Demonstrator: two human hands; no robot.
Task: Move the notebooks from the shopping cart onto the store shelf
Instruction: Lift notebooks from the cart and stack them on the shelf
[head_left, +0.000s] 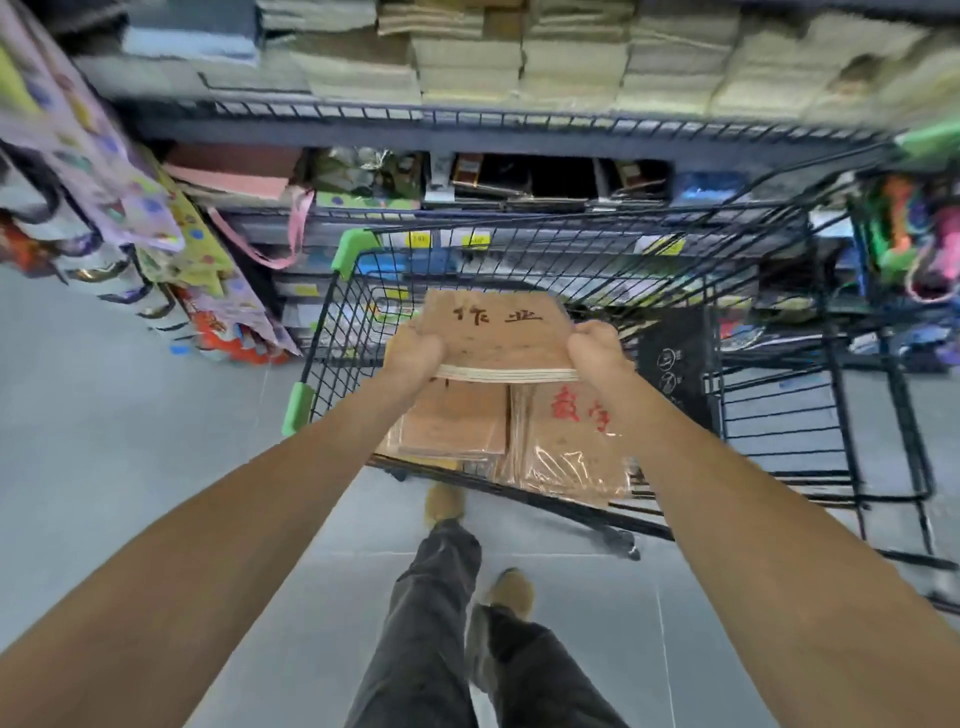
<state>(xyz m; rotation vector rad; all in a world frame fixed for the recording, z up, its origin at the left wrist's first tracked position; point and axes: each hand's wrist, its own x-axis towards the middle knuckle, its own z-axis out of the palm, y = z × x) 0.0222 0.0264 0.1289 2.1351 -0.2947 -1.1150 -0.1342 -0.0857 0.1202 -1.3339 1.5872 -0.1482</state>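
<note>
Left hand (415, 349) and right hand (595, 347) each curl round a notebook stack (501, 338); above the shopping cart (675, 260).

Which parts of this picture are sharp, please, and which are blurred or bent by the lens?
Head view: the stack of notebooks between the left hand and right hand is fairly sharp; the shelf piles at the top smear with blur; the shelf rail bows, wide-angle distortion; wrapped notebooks in the cart show glare.

patterned bags (156, 218) hanging left | grey tiled floor (104, 415) | colourful toys (914, 228) right (blurred)
</note>
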